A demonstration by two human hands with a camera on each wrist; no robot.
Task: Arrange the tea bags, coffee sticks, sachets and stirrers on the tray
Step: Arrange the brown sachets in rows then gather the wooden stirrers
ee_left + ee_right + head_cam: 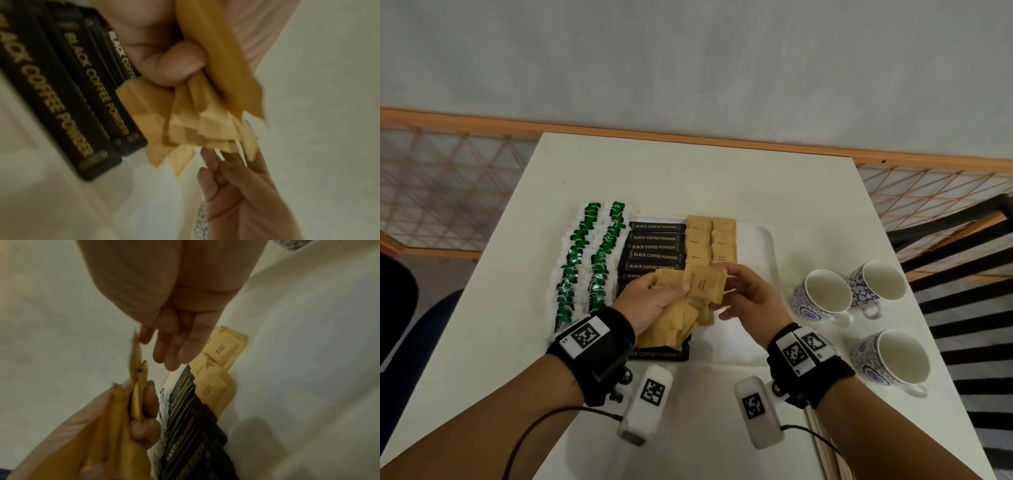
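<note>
Counter [688,178]: white, mid-frame.
Tray [763,246]: white, centre of frame.
Coffee sticks [655,246]: black, "BLACK COFFEE POWDER", on tray.
Left hand [650,303]: fingers curled round a brown sachet bundle [674,329] above the tray.
Right hand [750,298]: fingers pinching top sachet [705,284].

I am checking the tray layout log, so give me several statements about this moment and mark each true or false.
1. The left hand holds a bunch of brown sachets. True.
2. The three cups stand on the tray. False: they stand on the table, to the right of the tray.
3. The black coffee sticks lie between the green tea bags and the laid-out brown sachets. True.
4. The right hand rests flat on the table. False: it is raised at the top sachet of the bunch, fingers at its edge.
5. The cups hold coffee. False: they look empty.
</note>
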